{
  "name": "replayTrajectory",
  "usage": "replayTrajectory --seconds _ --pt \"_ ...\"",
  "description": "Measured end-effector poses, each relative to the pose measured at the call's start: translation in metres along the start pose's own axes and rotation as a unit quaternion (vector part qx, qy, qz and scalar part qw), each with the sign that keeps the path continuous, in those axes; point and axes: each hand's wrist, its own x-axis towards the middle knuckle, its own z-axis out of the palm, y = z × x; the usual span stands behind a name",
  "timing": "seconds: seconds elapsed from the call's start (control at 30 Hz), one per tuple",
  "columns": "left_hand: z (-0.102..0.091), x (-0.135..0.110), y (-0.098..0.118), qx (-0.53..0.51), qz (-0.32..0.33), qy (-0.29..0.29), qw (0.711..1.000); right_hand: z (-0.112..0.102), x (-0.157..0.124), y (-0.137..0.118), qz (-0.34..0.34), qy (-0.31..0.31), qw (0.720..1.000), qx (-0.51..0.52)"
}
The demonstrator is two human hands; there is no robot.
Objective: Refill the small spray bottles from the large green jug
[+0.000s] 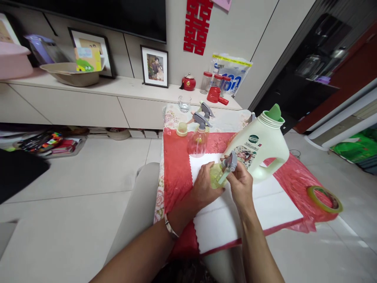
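Note:
My left hand [206, 186] is wrapped round a yellow-green clear spray bottle [216, 175] above the white sheet [216, 232]. On top of that bottle, my right hand [241, 181] grips its grey and pale green spray head [230, 164]; whether the thread is tight I cannot tell. Just behind stands a clear pinkish spray bottle [197, 143] with a grey trigger, and another spray bottle's head [206, 110] shows behind it. A large pale green detergent jug [259, 143] rises beside my right hand, uncapped, with something green in its mouth. A pale yellow-green cap [182, 129] lies left of the bottles.
Red plastic [176, 169] covers the small table under the sheet. A tape roll [324, 199] lies at the right. A glass mug [184, 104] stands at the back. Behind, the cabinet [126, 88] holds red-lidded jars [206, 83] and a white-blue bag [232, 74].

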Motion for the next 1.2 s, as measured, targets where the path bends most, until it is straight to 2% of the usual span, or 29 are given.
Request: replayTrajectory --seconds 0.17,0.3,0.47,0.57,0.73,0.93,1.2 --pt "0.002 -0.002 -0.001 0.038 0.026 0.007 0.999 0.004 -0.004 0.005 -0.005 0.016 1.0 0.0" --pt "0.0 -0.005 0.007 0.054 0.09 0.029 0.994 0.01 -0.009 0.006 -0.011 0.039 0.999 -0.004" --pt "-0.006 -0.006 0.01 0.049 0.154 0.001 0.987 0.019 -0.01 0.008 -0.021 0.08 0.997 0.001" --pt "-0.007 -0.005 0.007 0.061 0.157 -0.004 0.986 0.022 -0.01 0.011 -0.029 0.1 0.995 0.009" --pt "-0.004 -0.006 0.002 0.085 0.163 -0.012 0.983 0.02 -0.011 0.018 -0.03 0.092 0.995 0.027" --pt "0.002 -0.012 -0.01 0.096 0.177 0.031 0.979 0.017 -0.01 0.025 -0.032 0.102 0.994 0.034" --pt "-0.001 -0.012 -0.004 0.077 0.173 -0.001 0.982 0.02 -0.008 0.016 -0.044 0.094 0.993 0.058"
